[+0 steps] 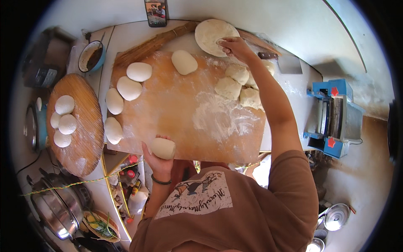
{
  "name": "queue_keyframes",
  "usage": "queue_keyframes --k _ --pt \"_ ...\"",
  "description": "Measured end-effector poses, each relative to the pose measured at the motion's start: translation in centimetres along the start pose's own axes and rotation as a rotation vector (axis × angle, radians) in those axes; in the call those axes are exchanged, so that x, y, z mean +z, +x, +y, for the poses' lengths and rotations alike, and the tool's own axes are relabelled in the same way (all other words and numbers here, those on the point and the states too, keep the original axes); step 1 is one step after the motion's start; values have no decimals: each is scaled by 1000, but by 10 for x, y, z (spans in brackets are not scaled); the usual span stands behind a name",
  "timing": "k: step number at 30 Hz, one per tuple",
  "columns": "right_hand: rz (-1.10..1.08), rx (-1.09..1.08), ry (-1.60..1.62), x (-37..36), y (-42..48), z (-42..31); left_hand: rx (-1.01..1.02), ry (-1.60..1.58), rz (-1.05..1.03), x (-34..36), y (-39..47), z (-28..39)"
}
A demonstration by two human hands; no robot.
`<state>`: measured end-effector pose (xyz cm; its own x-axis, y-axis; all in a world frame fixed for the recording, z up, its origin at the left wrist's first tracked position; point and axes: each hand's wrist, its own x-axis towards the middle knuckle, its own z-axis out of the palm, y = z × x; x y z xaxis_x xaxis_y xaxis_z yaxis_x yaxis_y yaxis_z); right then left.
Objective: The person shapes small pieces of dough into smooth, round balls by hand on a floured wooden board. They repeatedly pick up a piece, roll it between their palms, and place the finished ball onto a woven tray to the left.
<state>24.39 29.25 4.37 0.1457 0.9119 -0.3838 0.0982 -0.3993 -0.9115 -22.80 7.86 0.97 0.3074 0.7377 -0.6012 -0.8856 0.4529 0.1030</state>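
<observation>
My left hand (160, 163), with a dark bracelet at the wrist, holds a smooth rounded piece of dough (163, 148) at the near edge of the floured wooden board (176, 110). My right hand (233, 48) is over a round dish of flour (209, 33) at the far side. Its fingers are bunched together, with pale flour at the tips. Several smooth dough pieces (129, 88) line the board's left side, and another dough piece (184, 62) sits near the far edge. Rougher dough lumps (228, 88) cluster at the right, partly hidden by my right forearm.
On the left, an oval slatted tray (85, 126) bears several dough balls (67, 124). A blue bowl (91, 56) and a straw brush (154, 44) lie beyond. To the right are a cleaver (289, 64) and a blue rolling machine (333, 118). A phone (156, 14) leans against the wall.
</observation>
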Motion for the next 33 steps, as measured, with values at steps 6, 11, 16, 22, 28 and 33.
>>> queue_keyframes --k 6,11,16,22,28,33 --pt "-268 127 -407 25 -177 -7 -24 81 56 12 1 -13" --pt "9 -467 -775 96 -230 104 -101 89 35 21 -7 -33" --pt "-78 -562 -954 91 -318 131 -123 151 -14 19 -22 -56" --pt "-28 -408 -679 103 -355 100 -196 268 -77 39 -29 -141" --pt "-38 -433 -1010 67 -353 100 -73 817 -156 6 -60 -196" --pt "-70 -592 -1129 52 -377 95 106 1135 -115 -21 -92 -133"
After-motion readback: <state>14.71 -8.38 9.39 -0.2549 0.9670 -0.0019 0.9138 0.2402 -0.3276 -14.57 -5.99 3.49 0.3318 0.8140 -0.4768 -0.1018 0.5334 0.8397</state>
